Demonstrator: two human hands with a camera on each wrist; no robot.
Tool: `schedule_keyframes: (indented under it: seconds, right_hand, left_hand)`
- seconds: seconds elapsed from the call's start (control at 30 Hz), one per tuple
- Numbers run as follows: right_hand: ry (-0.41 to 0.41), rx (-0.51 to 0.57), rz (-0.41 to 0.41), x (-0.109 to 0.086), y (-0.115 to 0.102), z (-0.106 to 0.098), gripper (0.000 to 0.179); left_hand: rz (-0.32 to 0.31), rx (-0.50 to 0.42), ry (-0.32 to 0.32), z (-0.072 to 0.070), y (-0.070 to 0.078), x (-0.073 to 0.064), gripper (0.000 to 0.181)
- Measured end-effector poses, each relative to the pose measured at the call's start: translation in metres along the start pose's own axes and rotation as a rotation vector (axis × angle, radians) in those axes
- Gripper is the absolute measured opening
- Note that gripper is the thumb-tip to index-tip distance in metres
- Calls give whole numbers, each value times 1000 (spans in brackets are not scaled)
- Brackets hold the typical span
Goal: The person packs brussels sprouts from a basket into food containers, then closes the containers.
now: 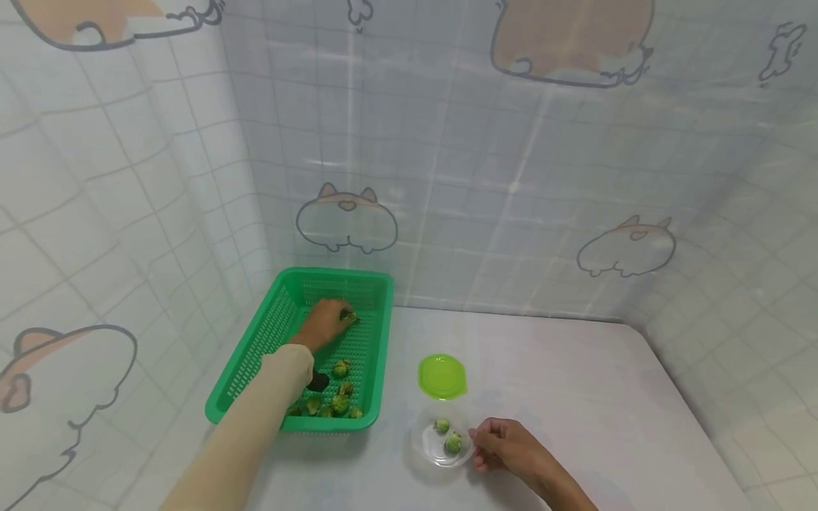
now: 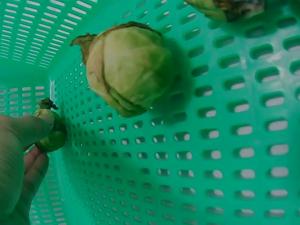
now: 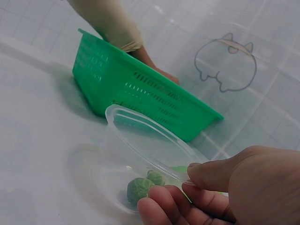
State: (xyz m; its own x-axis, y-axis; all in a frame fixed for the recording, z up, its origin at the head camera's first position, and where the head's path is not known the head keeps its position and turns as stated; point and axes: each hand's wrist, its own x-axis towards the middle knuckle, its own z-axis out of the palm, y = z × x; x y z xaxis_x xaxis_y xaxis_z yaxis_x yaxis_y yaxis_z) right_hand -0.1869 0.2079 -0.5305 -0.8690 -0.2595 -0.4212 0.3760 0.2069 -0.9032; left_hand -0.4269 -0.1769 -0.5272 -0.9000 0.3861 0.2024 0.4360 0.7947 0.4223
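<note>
Inside the green basket (image 1: 386, 341), my left hand (image 1: 324, 321) pinches a Brussels sprout (image 2: 54, 133) between thumb and fingers, near the far end. Closer to the left wrist camera another Brussels sprout (image 2: 129, 68) lies on the perforated floor. Several more, such as this Brussels sprout (image 1: 340, 404), are gathered at the basket's near end. My right hand (image 1: 508, 451) pinches the rim of a clear plastic bowl (image 3: 140, 122) with thumb and forefinger. Two Brussels sprouts (image 3: 139, 190) rest at the bottom of that bowl.
A lime green lid (image 1: 442, 376) lies on the white table (image 1: 543, 376) just beyond the bowl. Sheets printed with a grid and cartoon animals (image 1: 347, 218) hang behind the table and along both sides. The basket stands left of the bowl, near the back sheet.
</note>
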Motion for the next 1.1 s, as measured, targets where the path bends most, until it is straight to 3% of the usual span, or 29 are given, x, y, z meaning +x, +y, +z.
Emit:
schedule_keyframes:
  seconds: [0.4, 0.7, 1.1]
  right_hand:
    - [0, 5, -12, 0, 1, -2, 28]
    - [-6, 4, -2, -3, 2, -2, 30]
    - [-19, 9, -11, -2, 1, 0, 29]
  left_hand:
    - [60, -17, -33, -15, 11, -7, 25]
    - [132, -111, 8, -26, 20, -20, 24]
    - [156, -178, 22, -37, 33, -36, 26]
